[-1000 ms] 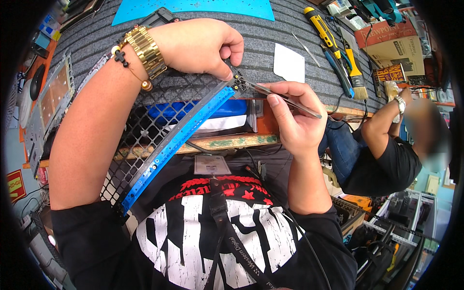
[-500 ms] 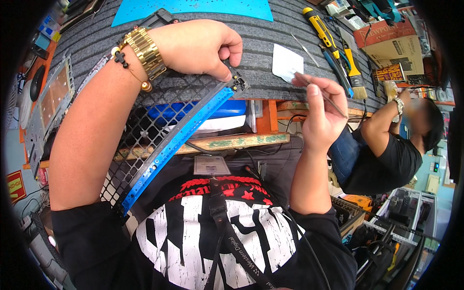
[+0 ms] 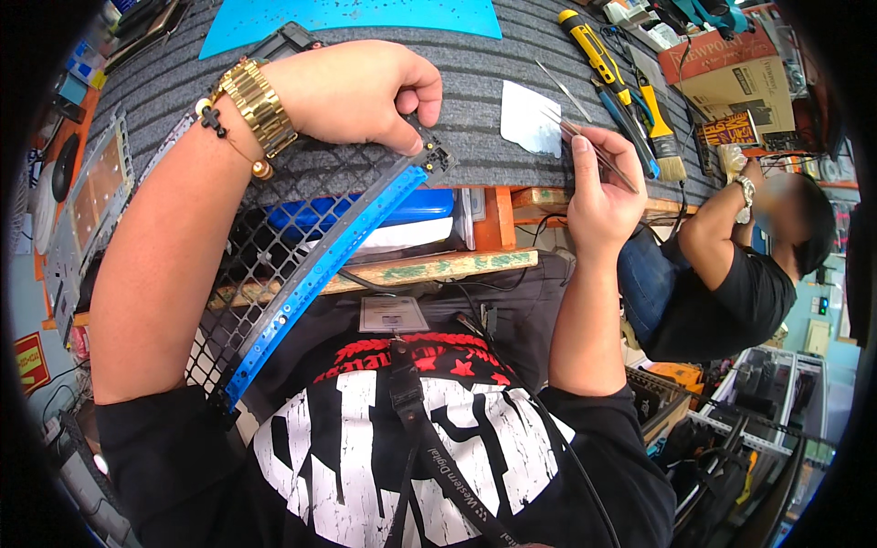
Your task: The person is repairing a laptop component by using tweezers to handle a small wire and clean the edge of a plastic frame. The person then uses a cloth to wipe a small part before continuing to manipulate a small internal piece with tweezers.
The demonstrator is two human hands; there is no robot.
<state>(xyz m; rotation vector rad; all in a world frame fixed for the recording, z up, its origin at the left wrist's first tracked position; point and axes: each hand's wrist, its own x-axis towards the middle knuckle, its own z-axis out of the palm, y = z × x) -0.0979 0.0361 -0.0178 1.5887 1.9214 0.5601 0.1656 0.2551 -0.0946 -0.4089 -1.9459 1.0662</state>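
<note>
My left hand (image 3: pixel 393 96), with a gold watch on the wrist, pinches the far corner of a black lattice frame (image 3: pixel 315 217). A blue strip (image 3: pixel 320 279) with small holes runs along the frame's edge. The frame slants from the table edge down to my left upper arm, and part of it is hidden by my forearm. Small black and brass-coloured parts show at the pinched corner. In my right hand (image 3: pixel 605 196), closed between thumb and fingers, are thin tweezers (image 3: pixel 568 126). Their tips reach over a white sheet (image 3: pixel 519 110) on the ribbed grey mat.
At the right of the mat (image 3: pixel 475 64) lie a yellow-and-black tool (image 3: pixel 592 47), blue-handled pliers (image 3: pixel 630 130), a brush (image 3: pixel 667 155) and a thin metal pick (image 3: pixel 564 89). A blue mat (image 3: pixel 356 16) lies at the back. Another person (image 3: pixel 731 274) sits at the right.
The tweezers have swung so their tips point farther away over the white sheet. The view has shifted slightly; my left hand keeps its pinch on the frame.
</note>
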